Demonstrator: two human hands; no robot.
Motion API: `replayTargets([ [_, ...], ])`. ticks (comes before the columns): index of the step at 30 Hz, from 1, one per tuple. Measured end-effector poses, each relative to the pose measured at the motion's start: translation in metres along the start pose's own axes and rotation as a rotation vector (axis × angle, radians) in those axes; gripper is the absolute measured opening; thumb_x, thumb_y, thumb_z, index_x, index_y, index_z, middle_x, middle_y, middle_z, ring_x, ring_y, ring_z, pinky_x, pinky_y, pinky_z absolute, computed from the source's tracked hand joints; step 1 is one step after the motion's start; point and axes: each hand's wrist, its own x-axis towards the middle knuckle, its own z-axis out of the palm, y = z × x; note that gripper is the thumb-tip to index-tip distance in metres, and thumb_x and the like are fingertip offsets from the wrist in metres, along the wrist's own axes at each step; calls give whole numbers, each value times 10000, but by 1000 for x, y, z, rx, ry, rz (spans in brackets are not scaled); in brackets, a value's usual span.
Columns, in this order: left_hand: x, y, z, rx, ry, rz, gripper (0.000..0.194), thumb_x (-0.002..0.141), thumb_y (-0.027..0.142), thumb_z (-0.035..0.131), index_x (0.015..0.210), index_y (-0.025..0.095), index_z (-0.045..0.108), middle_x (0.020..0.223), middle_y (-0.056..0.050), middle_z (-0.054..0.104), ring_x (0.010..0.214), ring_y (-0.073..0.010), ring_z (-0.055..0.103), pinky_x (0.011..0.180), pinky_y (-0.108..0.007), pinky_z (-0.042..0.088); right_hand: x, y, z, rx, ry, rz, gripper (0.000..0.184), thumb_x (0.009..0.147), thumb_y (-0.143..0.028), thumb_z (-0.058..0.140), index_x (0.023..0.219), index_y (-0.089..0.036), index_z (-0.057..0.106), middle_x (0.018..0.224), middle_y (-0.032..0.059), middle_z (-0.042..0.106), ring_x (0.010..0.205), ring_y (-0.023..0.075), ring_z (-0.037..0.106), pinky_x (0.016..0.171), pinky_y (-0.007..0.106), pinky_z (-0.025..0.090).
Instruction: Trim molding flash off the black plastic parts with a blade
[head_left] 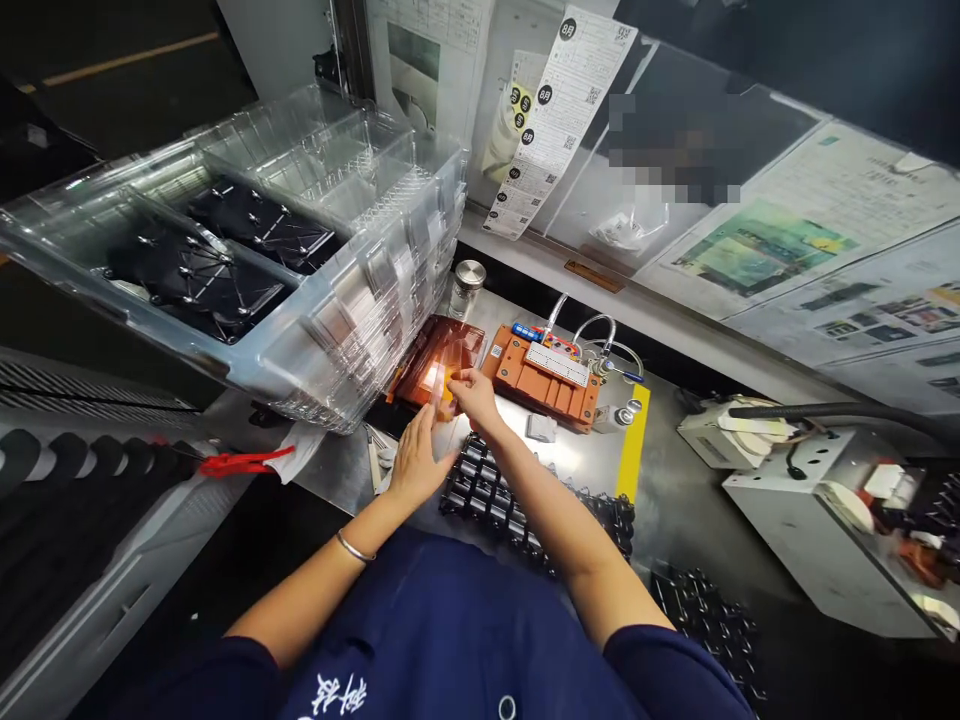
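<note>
My right hand (476, 400) is closed in a pinch on a small amber film piece (445, 404), which looks clear and shiny toward its upper end. Just left of it, my left hand (416, 458) has its fingers stretched out and its thumb apart, the fingertips at the film's lower edge. Whether they press on it I cannot tell. Behind both hands lies a glossy reddish-brown sheet or plate (466, 343) that reflects the light. To the right stands an orange-brown fixture block (512, 374) with a white strip label and clear tubes.
Stacked clear trays (300, 350) with black parts rise at the left. Black racks of rollers (487, 490) lie before my body. A lidded jar (468, 285) stands behind, a small grey block (541, 428) in front of the fixture, and a beige machine (727, 440) at the right.
</note>
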Motion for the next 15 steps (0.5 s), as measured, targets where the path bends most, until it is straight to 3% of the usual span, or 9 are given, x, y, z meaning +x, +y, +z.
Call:
replayTargets([
  [3,13,10,5,-168,91,50,286,829,388,589,988,160,654,1051,-150,712,1025,-262,668,987,-447,484,-11,-19,-21,169,37,-3,261,909,-435,429,942,-185,499,632,-26,597,474,114,581,483,246,512],
  [6,24,22,-3,-229,7,59,323,889,395,511,1027,140,654,893,-108,740,791,-200,716,775,-360,586,-37,-33,-40,281,119,-147,300,918,-478,412,963,-205,529,814,25,671,635,118,644,597,257,550],
  [10,23,42,-17,-247,-115,106,277,852,326,572,1011,134,694,846,-74,746,706,-161,699,671,-278,578,-74,-39,-50,97,110,-581,234,859,-409,585,852,-191,672,844,58,698,771,151,647,704,270,529],
  [12,20,51,-24,-228,-147,143,208,833,271,587,935,152,724,846,-60,741,721,-148,679,685,-255,556,-86,-40,-53,-34,60,-660,233,860,-389,606,853,-182,712,848,75,709,769,158,644,694,271,516],
  [15,16,60,-33,-197,-221,234,161,820,205,589,851,173,743,770,-34,712,715,-134,649,695,-236,527,-95,-42,-62,-84,-20,-644,249,856,-380,628,869,-156,737,848,91,719,754,160,651,671,264,505],
])
